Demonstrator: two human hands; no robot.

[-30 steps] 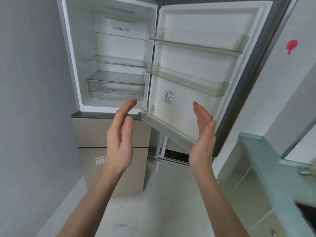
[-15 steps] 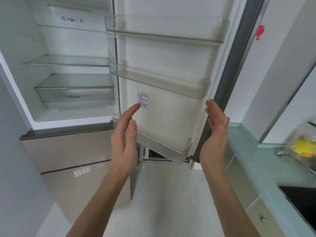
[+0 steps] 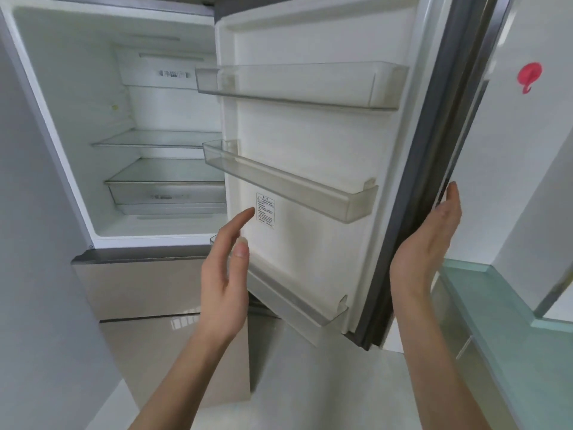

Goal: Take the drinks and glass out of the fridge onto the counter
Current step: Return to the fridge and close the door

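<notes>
A: Where are the hands?

B: The left hand (image 3: 224, 274) floats in the lower centre of the frame, fingers spread and loose, grasping nothing, just in front of the inner face of the open fridge door (image 3: 313, 169). The right hand (image 3: 429, 243) sits at centre right, palm turned inward, its fingertips (image 3: 452, 193) touching the dark outer edge of that door. Its fingers lie flat along the edge, not curled round it.

A: And the fridge itself?

B: The fridge (image 3: 55, 125) fills the upper left. Inside I see a glass shelf (image 3: 148, 141) and, below it, a clear drawer (image 3: 167, 193). Three transparent door bins are bare: the top bin (image 3: 297, 85), the middle bin (image 3: 288, 181) and the bottom bin (image 3: 297, 302).

A: Where are the drinks and the glass?

B: I see neither in the fridge nor on the visible part of the desk (image 3: 508, 321), the pale green glass-topped surface at lower right.

A: Any writing?

B: A white label (image 3: 265, 211) sits on the door's inner face, below the middle bin, beside the left fingertips; its print is too small to read. A control panel (image 3: 173, 74) at the back of the fridge carries markings, also unreadable. A red sticker (image 3: 529, 76) sits on the wall at upper right, with no legible text.
</notes>
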